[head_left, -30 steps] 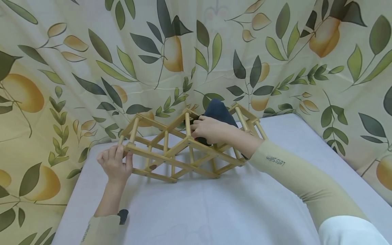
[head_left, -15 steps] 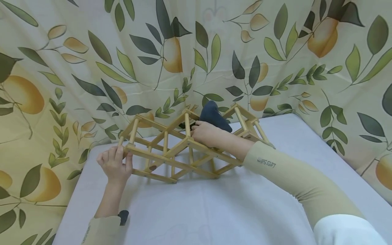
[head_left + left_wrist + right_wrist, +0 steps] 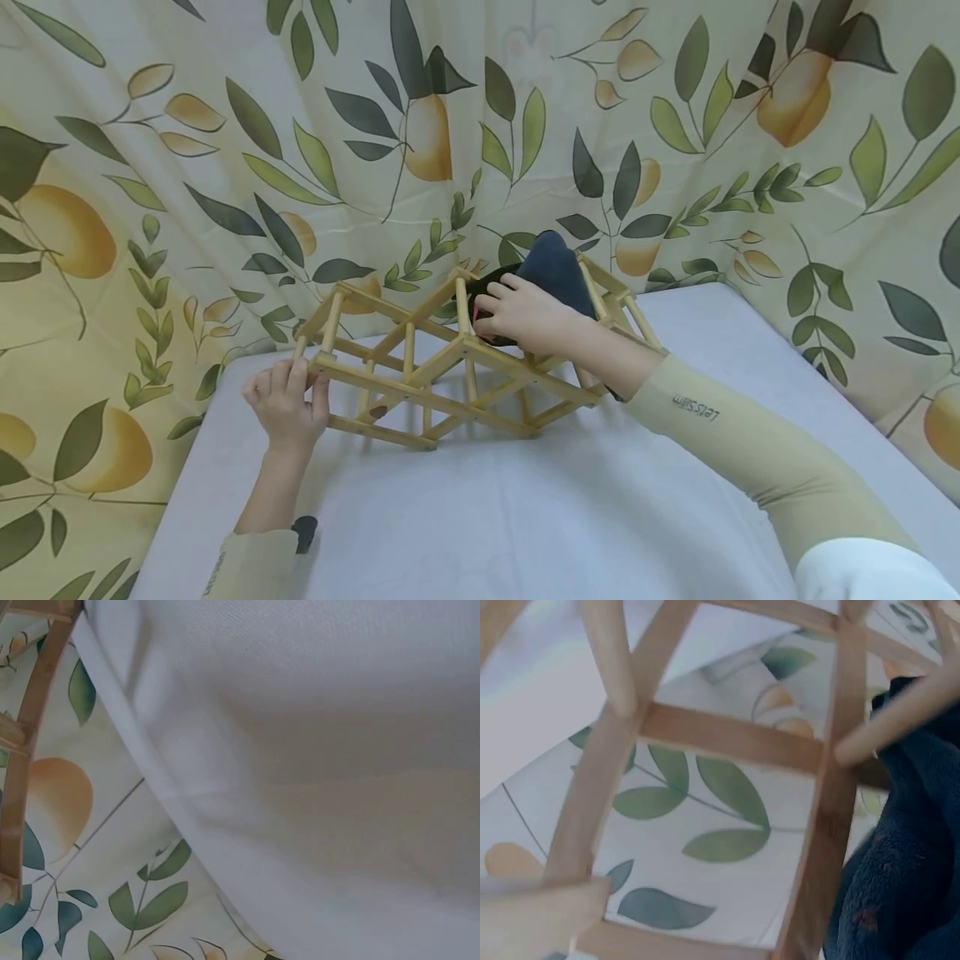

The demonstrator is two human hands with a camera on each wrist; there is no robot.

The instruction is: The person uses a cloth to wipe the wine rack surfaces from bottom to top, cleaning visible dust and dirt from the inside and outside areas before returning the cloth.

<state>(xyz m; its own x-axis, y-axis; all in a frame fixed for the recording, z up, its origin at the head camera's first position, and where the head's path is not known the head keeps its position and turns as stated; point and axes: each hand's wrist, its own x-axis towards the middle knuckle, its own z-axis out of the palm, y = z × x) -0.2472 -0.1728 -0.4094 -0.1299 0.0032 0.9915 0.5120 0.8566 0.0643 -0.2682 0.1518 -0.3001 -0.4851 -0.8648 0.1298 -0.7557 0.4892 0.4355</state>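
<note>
A wooden wine rack (image 3: 408,350) of zigzag slats and round dowels stands on the white-covered table in the head view. At its left end, my left hand (image 3: 283,404) grips the frame between thumb and fingers. My right hand (image 3: 525,312) reaches over the right half of the rack. Its curled fingers hold a dark blue fuzzy fabric thing (image 3: 558,271) with a black part, set between the rack's upper peaks. A small pink-red patch shows by the fingertips. In the right wrist view the fuzzy fabric (image 3: 907,855) lies beside the slats (image 3: 735,739); its kind I cannot tell.
Behind the rack hangs a curtain (image 3: 517,142) printed with leaves and fruit. The white tablecloth (image 3: 480,517) spreads in front. A small dark object (image 3: 305,532) shows at my left wrist. The left wrist view holds mostly white cloth (image 3: 315,787) and a rack slat (image 3: 37,697).
The blue fabric thing first tilted a little left, then moved right and slightly up with my right hand. My left hand has stayed on the rack's left end.
</note>
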